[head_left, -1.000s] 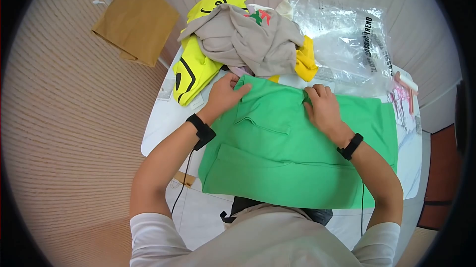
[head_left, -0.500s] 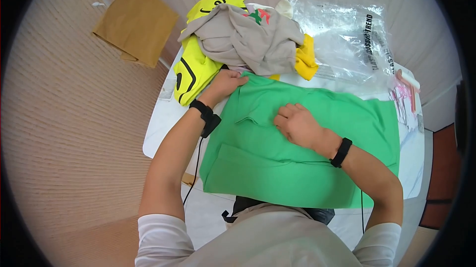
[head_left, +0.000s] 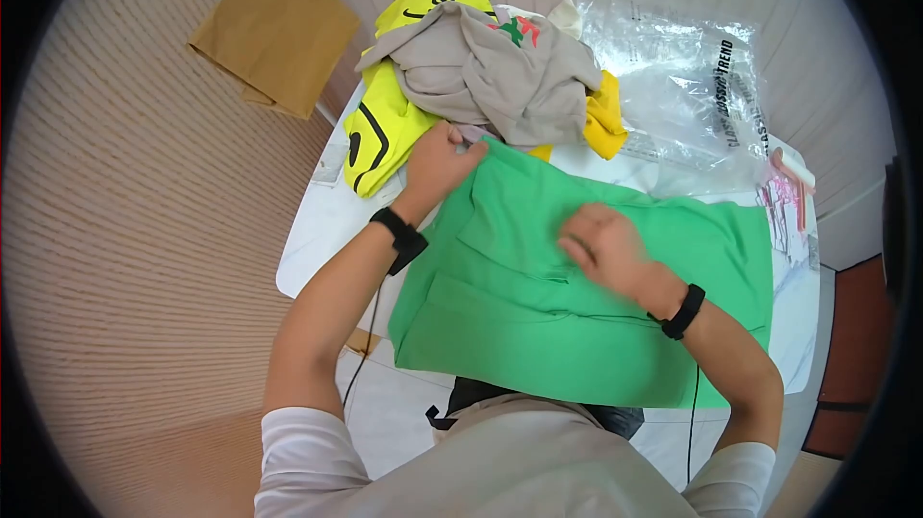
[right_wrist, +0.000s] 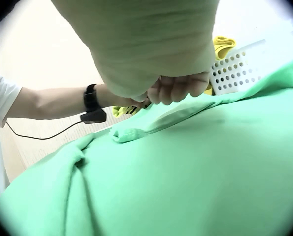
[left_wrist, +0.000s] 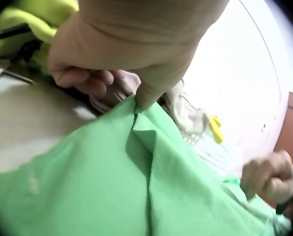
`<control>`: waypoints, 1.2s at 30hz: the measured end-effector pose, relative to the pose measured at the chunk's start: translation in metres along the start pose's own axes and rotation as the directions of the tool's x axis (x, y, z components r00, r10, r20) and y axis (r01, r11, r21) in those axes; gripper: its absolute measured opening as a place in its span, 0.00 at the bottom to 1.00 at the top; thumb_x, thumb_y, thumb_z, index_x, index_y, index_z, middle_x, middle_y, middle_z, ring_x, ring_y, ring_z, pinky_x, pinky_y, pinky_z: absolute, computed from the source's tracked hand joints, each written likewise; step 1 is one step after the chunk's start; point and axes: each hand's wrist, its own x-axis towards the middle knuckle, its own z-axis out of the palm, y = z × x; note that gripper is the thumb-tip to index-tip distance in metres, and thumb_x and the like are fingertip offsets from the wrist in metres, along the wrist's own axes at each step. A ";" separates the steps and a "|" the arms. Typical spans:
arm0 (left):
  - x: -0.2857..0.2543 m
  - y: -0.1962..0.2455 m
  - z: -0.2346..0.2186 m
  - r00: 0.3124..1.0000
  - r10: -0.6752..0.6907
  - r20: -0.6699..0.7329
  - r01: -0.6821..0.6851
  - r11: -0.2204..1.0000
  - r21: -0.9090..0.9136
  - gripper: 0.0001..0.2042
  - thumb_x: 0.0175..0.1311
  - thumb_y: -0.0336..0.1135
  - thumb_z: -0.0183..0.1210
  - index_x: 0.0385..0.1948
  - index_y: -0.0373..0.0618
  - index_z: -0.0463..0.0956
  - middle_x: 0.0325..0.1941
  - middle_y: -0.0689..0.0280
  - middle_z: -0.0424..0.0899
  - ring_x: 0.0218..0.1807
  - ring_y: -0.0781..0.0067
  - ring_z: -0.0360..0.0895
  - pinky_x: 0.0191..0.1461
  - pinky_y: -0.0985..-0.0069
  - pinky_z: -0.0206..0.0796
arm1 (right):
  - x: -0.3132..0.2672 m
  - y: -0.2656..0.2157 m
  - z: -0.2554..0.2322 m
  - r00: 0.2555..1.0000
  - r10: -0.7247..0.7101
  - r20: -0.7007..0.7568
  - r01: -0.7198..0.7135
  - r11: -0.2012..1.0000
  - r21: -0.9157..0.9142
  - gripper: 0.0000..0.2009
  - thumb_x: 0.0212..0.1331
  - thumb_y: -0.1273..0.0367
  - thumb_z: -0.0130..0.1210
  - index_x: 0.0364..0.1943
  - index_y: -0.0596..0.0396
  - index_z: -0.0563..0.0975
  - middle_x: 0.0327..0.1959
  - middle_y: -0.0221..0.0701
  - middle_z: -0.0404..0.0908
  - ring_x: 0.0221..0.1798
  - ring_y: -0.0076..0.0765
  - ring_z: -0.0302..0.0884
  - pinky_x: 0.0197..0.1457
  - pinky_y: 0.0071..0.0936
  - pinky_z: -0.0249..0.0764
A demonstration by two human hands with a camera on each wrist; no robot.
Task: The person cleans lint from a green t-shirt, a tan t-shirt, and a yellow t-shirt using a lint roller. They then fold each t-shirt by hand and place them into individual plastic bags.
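Note:
A green garment (head_left: 625,355) lies folded across the near part of the table, creased in the middle. At its far left corner my left hand (head_left: 440,172) pinches the cloth between thumb and fingers; the left wrist view shows the thumb (left_wrist: 149,96) pressed on the folded corner. My right hand (head_left: 611,249), blurred, is over the garment's middle with fingers curled. In the right wrist view its fingers (right_wrist: 178,89) bend inward close over the cloth, with no fabric showing between them.
A pile of clothes stands behind, with a grey top (head_left: 490,76), a neon yellow garment (head_left: 385,138) and a yellow piece (head_left: 604,119), by a white perforated basket (right_wrist: 240,69). A clear plastic bag (head_left: 673,86) lies at the back right. A brown sheet (head_left: 279,33) hangs at left.
My right hand has left the garment's far edge, moved in toward its middle, then shifted slightly right. My left hand stays at the far left corner. Creases in the green cloth have shifted.

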 end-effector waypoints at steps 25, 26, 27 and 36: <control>-0.017 -0.021 0.028 0.998 -0.026 0.053 0.031 0.995 -0.097 0.24 0.59 0.51 0.70 0.42 0.36 0.82 0.42 0.53 0.89 0.44 0.55 0.87 0.49 0.62 0.77 | 0.006 0.074 -0.015 0.950 0.294 -0.110 -0.312 0.919 -0.242 0.14 0.60 0.60 0.66 0.42 0.54 0.79 0.43 0.41 0.79 0.51 0.53 0.76 0.53 0.48 0.75; -0.017 -0.019 0.024 0.990 -0.065 0.123 0.077 0.993 -0.095 0.24 0.59 0.52 0.70 0.42 0.36 0.82 0.43 0.52 0.89 0.44 0.54 0.87 0.50 0.62 0.77 | 0.002 0.071 -0.020 0.944 0.321 -0.076 -0.330 0.909 -0.255 0.15 0.60 0.59 0.67 0.43 0.54 0.79 0.43 0.41 0.79 0.51 0.53 0.76 0.54 0.49 0.75; -0.017 -0.016 0.020 0.976 -0.103 0.191 0.122 0.988 -0.091 0.25 0.58 0.53 0.71 0.42 0.36 0.82 0.43 0.51 0.89 0.45 0.53 0.87 0.50 0.62 0.77 | -0.002 0.066 -0.026 0.937 0.348 -0.043 -0.346 0.899 -0.268 0.17 0.59 0.59 0.67 0.45 0.53 0.79 0.44 0.41 0.79 0.51 0.54 0.76 0.54 0.49 0.75; -0.049 0.003 0.017 0.993 0.079 0.087 -0.097 0.971 0.220 0.41 0.60 0.58 0.69 0.66 0.35 0.67 0.68 0.41 0.72 0.67 0.42 0.71 0.67 0.52 0.66 | -0.046 0.067 -0.054 0.911 0.412 -0.024 -0.393 0.848 -0.356 0.25 0.59 0.58 0.67 0.58 0.54 0.75 0.51 0.43 0.77 0.57 0.56 0.74 0.59 0.49 0.74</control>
